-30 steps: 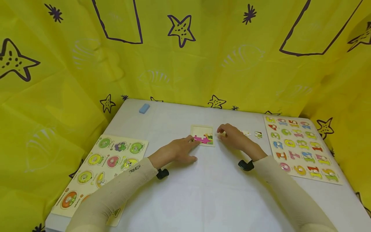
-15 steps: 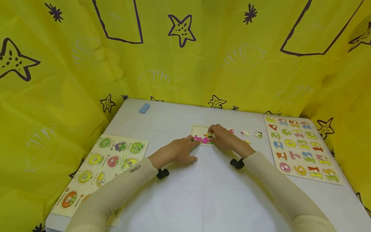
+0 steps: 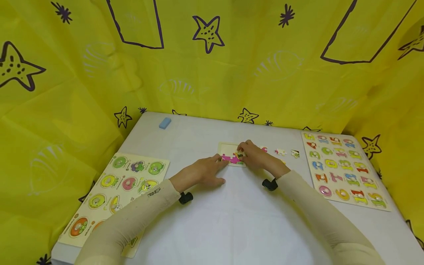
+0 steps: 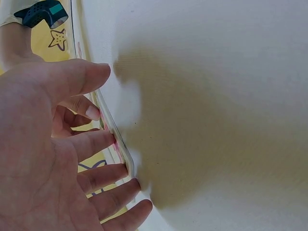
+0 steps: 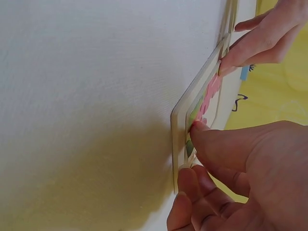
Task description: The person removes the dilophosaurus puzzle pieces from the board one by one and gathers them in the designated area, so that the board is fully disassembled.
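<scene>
A small square jigsaw tray lies near the middle of the table, with pink puzzle pieces along its near side. My left hand rests at its left edge, fingers extended and the index fingertip touching the tray; the left wrist view shows the thumb apart from the fingers. At the tray's right side, my right hand pinches a green and yellow puzzle piece lying in the tray. The right wrist view shows the right thumb on that piece and the other fingers curled at the rim; the fingers partly hide it.
Several loose puzzle pieces lie right of the tray, some partly behind the right hand. A fruit board lies at left, a number board at right. A blue block sits at the back left, before a yellow curtain.
My right hand has moved left from beside the tray onto its right side, bringing a piece there and uncovering loose pieces. My left hand has stayed at the tray's left edge.
</scene>
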Motion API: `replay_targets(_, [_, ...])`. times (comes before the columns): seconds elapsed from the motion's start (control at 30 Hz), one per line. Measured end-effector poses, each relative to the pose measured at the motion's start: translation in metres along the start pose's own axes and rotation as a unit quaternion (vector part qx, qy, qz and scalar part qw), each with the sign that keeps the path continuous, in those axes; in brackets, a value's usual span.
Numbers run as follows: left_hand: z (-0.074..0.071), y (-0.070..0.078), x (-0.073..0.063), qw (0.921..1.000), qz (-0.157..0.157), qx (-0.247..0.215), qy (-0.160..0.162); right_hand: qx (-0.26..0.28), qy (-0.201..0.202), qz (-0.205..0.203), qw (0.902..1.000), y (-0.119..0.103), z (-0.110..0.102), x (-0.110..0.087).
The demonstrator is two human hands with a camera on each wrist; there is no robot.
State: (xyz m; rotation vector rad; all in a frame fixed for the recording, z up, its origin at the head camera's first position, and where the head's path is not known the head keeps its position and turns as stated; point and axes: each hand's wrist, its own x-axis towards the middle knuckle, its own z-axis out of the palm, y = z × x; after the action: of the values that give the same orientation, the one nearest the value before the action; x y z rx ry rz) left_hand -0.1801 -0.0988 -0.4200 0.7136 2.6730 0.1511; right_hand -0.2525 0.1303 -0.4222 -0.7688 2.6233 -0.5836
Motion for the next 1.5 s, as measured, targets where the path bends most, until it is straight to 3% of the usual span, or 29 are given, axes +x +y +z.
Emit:
replay_targets(0.4, [0.000, 0.000, 0.001, 1.0000, 0.001, -0.004, 0.001, -0.002, 0.011, -0.008, 0.9999, 0.002, -0.002, 0.001])
replay_targets(0.73, [0.000, 0.000, 0.001, 1.0000, 0.000, -0.007, -0.006, 0.003, 0.072, -0.011, 0.9973, 0.007, 0.008, -0.003])
replay_targets(0.97, [-0.001, 0.000, 0.000, 1.0000, 0.001, -0.005, -0.003, 0.015, 0.108, -0.037, 0.9934, 0.007, 0.006, -0.007])
replay_targets(1.17, [0.000, 0.001, 0.000, 1.0000, 0.004, 0.000, 0.000, 0.036, 0.112, -0.055, 0.9916, 0.006, 0.003, -0.009])
replay_targets(1.5, [0.001, 0.000, 0.001, 1.0000, 0.005, -0.001, 0.000, 0.049, 0.107, -0.051, 0.9917, 0.008, 0.004, -0.008])
